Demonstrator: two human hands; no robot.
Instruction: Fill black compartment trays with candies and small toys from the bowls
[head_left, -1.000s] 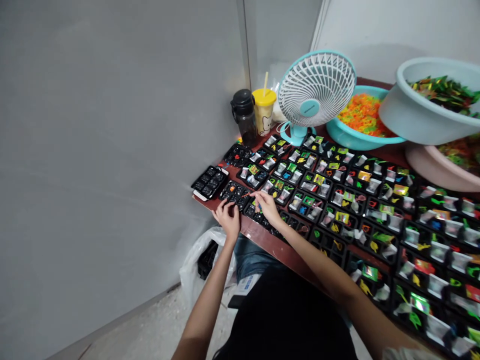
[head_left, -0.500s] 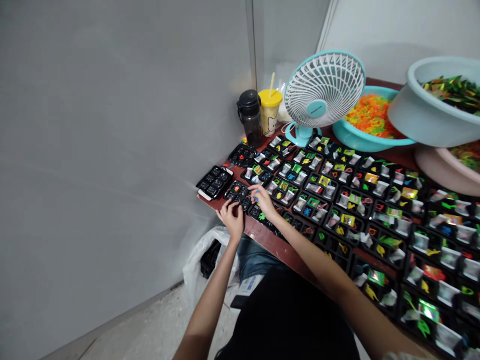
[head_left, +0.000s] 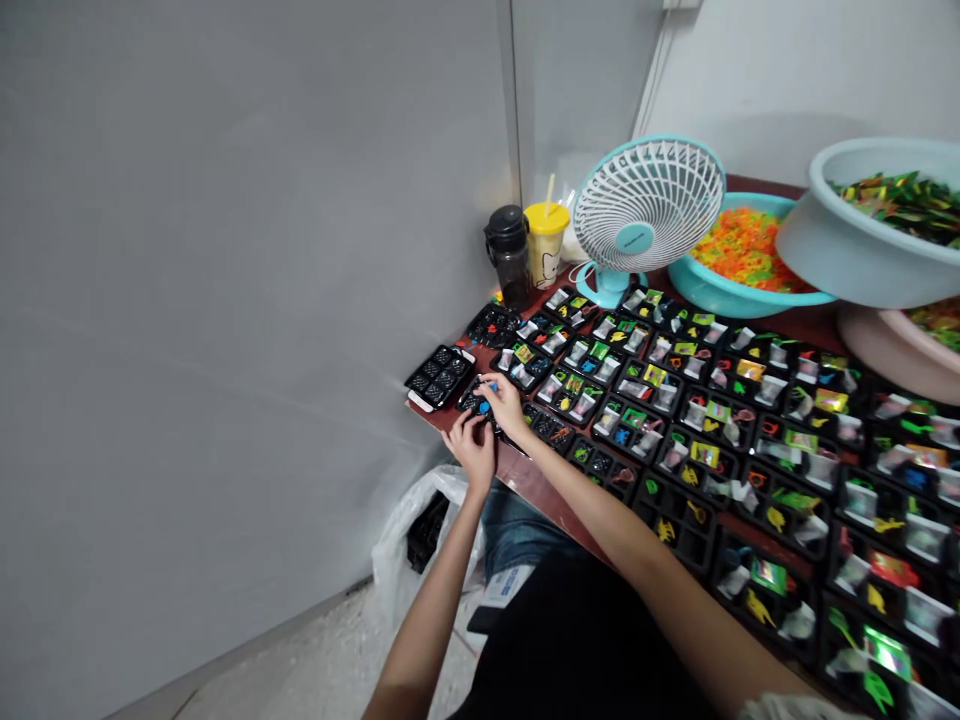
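At the near left end of the table, a small black compartment tray [head_left: 466, 402] lies partly hidden under both my hands. A small blue plastic piece [head_left: 484, 407] shows in it, just below the right fingers. My left hand [head_left: 474, 452] curls its fingers at the tray's near edge and grips it. Over the tray's far side reaches my right hand [head_left: 504, 405], fingertips pinched together; what they hold is too small to make out. Beside these on the left sits a stack of black trays [head_left: 439, 373] with bare compartments.
Rows of filled trays [head_left: 630, 425] spread rightward. Behind them stand a dark bottle [head_left: 510, 262], a yellow-lidded cup [head_left: 547, 245], a fan [head_left: 645, 205], a turquoise basin [head_left: 739, 300] and a pale basin [head_left: 862, 260]. A plastic bag [head_left: 390, 530] hangs below the table edge; a grey wall [head_left: 247, 300] borders the left.
My right hand has moved left over the tray, closer to my left hand. The blue piece, earlier by the right fingers, now shows in the tray. The camera view has shifted slightly.
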